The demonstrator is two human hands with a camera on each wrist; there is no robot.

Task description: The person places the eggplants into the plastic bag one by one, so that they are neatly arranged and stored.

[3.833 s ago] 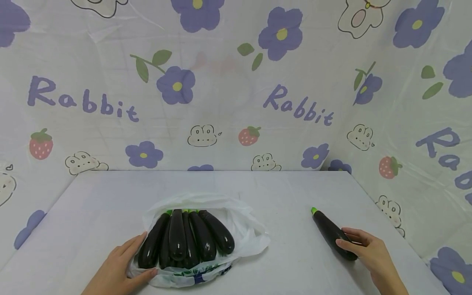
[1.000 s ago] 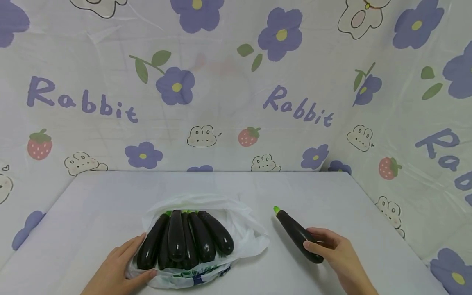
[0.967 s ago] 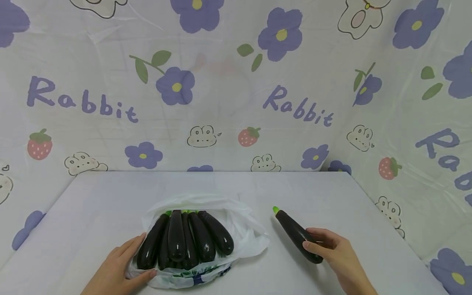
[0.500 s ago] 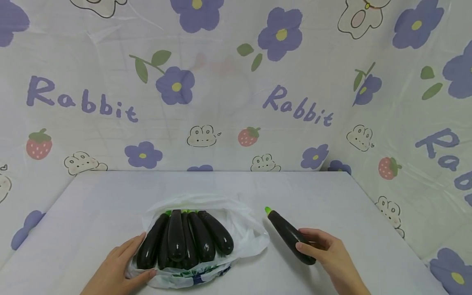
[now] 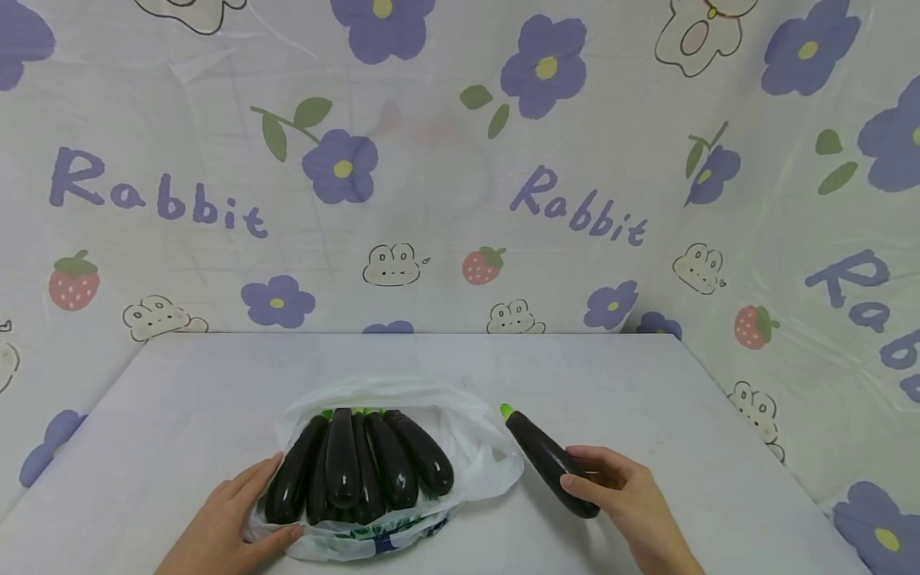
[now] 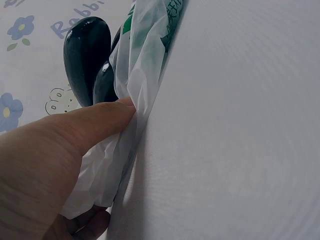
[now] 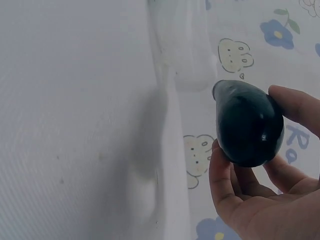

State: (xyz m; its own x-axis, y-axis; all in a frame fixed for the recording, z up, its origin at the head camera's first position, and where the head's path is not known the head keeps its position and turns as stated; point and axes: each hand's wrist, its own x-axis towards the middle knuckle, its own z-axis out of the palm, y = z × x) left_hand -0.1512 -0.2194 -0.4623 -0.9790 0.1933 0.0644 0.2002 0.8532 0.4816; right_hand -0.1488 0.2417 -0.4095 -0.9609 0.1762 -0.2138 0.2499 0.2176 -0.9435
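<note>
A white plastic bag (image 5: 480, 471) lies on the table with its mouth spread. Several glossy dark eggplants (image 5: 345, 467) with green stem ends lie side by side in it. At the bag's left edge my left hand (image 5: 224, 519) holds the plastic, thumb at the front and fingers along the side; the left wrist view shows the thumb (image 6: 107, 120) against the bag film. My right hand (image 5: 632, 499) grips the thick end of another eggplant (image 5: 546, 463), its green tip pointing toward the bag's right side. In the right wrist view that eggplant (image 7: 250, 125) is held off the table between thumb and fingers.
The white table (image 5: 575, 367) reaches back to a cloth (image 5: 431, 200) printed with flowers, strawberries and rabbits, which also hangs at both sides. Green and blue print (image 5: 388, 541) shows on the bag's front edge.
My right hand has carried its eggplant leftward from the table's right side to near the bag's right edge. My left hand and the bag have stayed in place.
</note>
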